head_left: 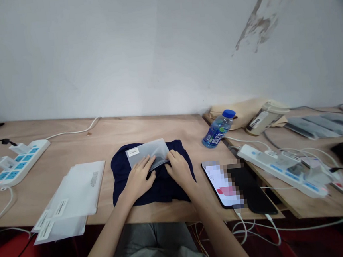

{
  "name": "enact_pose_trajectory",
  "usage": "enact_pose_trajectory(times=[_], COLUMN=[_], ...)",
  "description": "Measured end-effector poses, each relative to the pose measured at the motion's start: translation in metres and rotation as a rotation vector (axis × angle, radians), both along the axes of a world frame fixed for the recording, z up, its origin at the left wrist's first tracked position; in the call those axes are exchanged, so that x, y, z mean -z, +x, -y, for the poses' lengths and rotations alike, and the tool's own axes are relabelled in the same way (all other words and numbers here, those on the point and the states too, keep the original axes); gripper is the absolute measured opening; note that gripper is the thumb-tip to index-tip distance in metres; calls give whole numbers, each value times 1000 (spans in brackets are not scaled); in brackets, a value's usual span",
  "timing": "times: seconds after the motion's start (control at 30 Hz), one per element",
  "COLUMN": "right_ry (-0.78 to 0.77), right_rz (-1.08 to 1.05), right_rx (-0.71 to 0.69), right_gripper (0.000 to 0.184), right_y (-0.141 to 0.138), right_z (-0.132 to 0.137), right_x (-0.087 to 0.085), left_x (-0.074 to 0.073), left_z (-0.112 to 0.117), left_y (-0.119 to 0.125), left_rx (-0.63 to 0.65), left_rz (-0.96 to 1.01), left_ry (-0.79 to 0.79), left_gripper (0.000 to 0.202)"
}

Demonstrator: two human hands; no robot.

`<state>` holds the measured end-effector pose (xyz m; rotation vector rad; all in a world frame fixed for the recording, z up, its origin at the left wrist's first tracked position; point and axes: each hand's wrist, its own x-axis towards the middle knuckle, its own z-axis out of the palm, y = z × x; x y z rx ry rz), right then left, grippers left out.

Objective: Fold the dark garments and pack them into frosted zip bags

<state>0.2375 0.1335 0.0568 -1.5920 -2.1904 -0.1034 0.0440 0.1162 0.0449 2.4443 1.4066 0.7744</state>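
Observation:
A translucent plastic bag [145, 149] with a small white label lies tilted on a folded dark navy cloth [165, 189] in the middle of the table. My left hand [140, 178] rests flat across the near left part of the bag, fingers stretched out. At the bag's right edge, the fingers of my right hand [177, 167] are curled and closed on its corner. The fingertips of that hand partly cover the corner. Left of the cloth is a pile of similar translucent bags [77, 188] with labels, overhanging the table's front edge.
A blue-capped bottle [216, 130] and a coffee cup [265, 118] stand at the back right. Two phones, one a lit phone [220, 184], lie right of the cloth with cables. Power strips sit left [21, 163] and right [280, 171]. A wall [123, 60] rises behind.

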Motion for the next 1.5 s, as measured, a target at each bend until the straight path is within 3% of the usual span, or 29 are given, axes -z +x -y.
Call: enact_pose_trajectory(times=[0.13, 0.3, 0.5, 0.63, 0.73, 0.87, 0.97, 1.1, 1.23, 1.5], right_ry=[-38, -164, -248, -215, -181, -241, -295, -278, -254, -234], right_rz=[31, 122, 120, -9, -171, -332, -313, -268, -178, 52], right_rx=[60, 110, 239, 353, 182, -138, -168, -159, -85, 221], right_gripper=[13, 14, 13, 11, 6, 23, 27, 13, 7, 20], right_y=[-3, -1, -14, -20, -4, 29, 39, 27, 9, -13], right_z=[8, 4, -8, -2, 7, 14, 9, 0, -1, 2], right_x=[-9, -5, 3, 8, 7, -3, -5, 6, 12, -3], left_x=[0, 7, 13, 15, 18, 23, 27, 30, 30, 19], left_z=[11, 19, 13, 10, 8, 6, 3, 1, 2, 6], left_y=[1, -6, -12, -9, -8, -11, -12, -11, -10, -11], left_rx=[-10, 8, 54, -10, -69, -55, -42, -48, -45, -40], left_rz=[-17, 24, 88, 74, 69, 103, 145, 198, 210, 186], left_ry=[23, 4, 5, 31, 31, 6, 2, 7, 16, 29], left_gripper=[62, 71, 60, 53, 53, 53, 52, 51, 50, 47])
